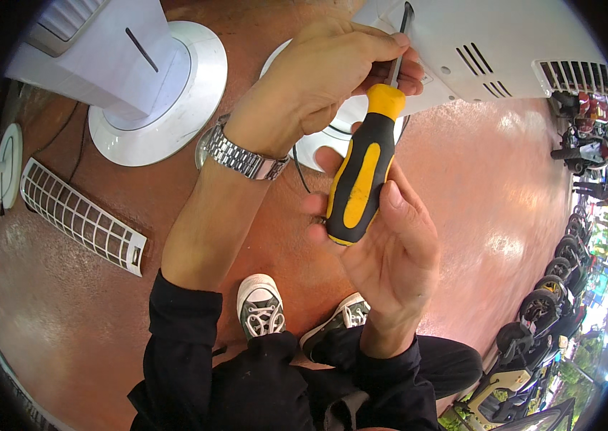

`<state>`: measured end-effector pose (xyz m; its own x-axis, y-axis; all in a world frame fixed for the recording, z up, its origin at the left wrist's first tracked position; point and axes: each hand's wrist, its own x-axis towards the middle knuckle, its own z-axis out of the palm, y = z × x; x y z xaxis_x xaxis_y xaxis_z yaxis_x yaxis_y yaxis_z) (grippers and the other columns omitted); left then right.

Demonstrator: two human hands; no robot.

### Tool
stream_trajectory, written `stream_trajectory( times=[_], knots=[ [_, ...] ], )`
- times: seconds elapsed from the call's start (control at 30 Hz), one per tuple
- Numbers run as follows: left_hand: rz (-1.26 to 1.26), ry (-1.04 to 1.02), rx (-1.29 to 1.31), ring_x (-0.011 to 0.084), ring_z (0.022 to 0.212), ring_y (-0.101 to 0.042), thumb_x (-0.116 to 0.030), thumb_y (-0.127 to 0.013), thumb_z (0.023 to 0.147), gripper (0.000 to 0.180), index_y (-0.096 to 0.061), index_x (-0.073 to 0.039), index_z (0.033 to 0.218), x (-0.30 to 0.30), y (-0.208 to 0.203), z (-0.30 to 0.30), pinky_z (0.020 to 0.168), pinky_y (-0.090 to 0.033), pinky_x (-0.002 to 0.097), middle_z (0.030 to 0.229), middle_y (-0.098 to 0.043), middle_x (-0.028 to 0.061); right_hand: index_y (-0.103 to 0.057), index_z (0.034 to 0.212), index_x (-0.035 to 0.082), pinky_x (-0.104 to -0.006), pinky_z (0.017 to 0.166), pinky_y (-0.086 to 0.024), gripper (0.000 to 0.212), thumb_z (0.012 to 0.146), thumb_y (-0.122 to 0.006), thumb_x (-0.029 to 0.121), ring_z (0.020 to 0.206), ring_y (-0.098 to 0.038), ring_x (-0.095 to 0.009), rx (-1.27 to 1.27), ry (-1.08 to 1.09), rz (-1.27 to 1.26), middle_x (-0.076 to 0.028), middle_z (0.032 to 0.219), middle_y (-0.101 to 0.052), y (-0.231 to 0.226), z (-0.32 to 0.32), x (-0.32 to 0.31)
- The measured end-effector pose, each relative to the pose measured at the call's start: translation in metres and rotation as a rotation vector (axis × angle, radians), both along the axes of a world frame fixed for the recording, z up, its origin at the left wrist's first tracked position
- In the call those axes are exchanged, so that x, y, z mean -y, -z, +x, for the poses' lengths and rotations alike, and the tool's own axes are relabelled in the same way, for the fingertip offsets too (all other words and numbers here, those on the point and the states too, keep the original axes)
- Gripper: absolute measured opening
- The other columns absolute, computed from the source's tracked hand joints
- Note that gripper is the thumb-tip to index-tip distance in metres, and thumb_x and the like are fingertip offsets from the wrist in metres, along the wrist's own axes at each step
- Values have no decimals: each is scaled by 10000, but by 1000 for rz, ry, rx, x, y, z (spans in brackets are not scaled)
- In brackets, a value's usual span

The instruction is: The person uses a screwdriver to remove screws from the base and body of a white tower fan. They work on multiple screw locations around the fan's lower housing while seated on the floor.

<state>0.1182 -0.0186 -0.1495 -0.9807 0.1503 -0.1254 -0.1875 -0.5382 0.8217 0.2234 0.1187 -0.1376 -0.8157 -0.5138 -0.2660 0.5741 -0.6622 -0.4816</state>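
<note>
My right hand (390,251) wraps the black and yellow handle of a screwdriver (363,172), which points up toward a white tower fan body (491,50) lying tilted above it. My left hand (318,72), with a metal watch (243,156) on the wrist, pinches the screwdriver's metal shaft near its tip, right against the fan's white casing with its vent slots. The tip itself is hidden behind my fingers.
A second white tower fan on a round base (153,100) stands at the upper left. A white grille panel (81,215) lies on the reddish floor (505,187). My sneakers (261,305) show below. Parked scooters (555,302) line the right rim.
</note>
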Motion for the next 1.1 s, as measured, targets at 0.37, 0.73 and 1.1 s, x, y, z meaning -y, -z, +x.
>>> stream_trajectory(
  times=[0.37, 0.73, 1.1],
  knots=[
    [86, 127, -52, 260, 885, -707, -170, -503, 1009, 310, -616, 107, 1086, 6, 8, 4, 848, -570, 317, 975, -699, 205, -436, 1327, 14, -309, 738, -552, 673, 795, -833, 124, 832, -626, -151, -1, 147, 224, -40, 1009, -567, -2, 8, 19],
    [-12, 235, 53, 234, 856, -718, -183, -513, 1030, 336, -603, 112, 1164, 25, 21, 65, 808, -593, 307, 981, -695, 192, -473, 1280, 14, -369, 886, -538, 589, 778, -774, -59, 917, -638, -180, 26, -42, 521, -62, 1002, -593, 27, 56, 12],
    [-12, 172, -17, 235, 867, -720, -165, -535, 1005, 311, -615, 112, 1120, 20, 23, 43, 808, -595, 308, 962, -704, 201, -439, 1371, 2, -357, 854, -553, 578, 864, -716, -14, 968, -628, -183, 20, 25, 437, -53, 1051, -552, 18, 42, 11]
  ],
)
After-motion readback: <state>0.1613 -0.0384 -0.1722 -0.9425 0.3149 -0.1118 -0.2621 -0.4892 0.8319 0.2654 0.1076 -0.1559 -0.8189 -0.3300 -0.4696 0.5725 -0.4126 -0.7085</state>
